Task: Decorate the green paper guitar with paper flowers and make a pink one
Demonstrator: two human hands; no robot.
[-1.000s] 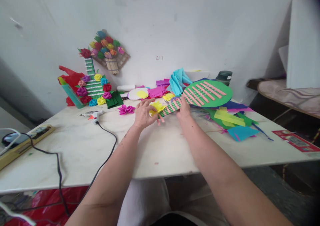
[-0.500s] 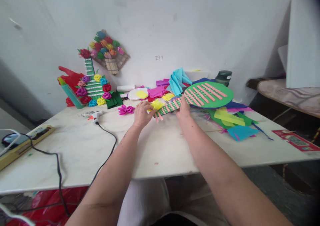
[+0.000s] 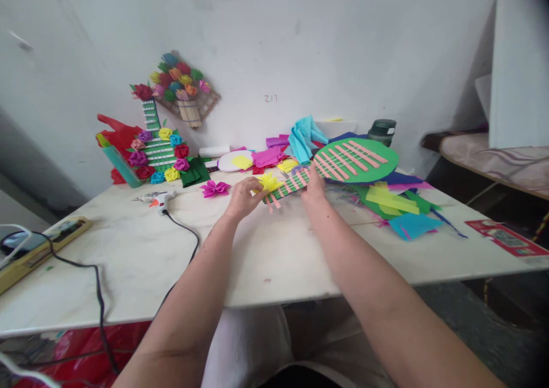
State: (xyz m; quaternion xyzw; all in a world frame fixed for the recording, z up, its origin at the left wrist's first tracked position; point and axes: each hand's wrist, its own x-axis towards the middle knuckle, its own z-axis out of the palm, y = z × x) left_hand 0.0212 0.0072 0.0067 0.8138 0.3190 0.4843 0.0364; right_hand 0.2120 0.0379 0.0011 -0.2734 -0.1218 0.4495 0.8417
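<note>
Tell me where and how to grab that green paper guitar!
Probably by its slim neck, from the near side, as the right hand does: that narrow strip should fit a grip, while the round body is wide and flat.

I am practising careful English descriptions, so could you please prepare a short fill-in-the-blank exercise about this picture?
1. The left hand touches a paper flower coloured ____.
2. The right hand grips a guitar-shaped craft whose oval body is ____, crossed by pink strips.
3. In the picture, the glue gun lies to the ____ of the magenta paper flower.

Missing words: yellow; green; left.
</note>
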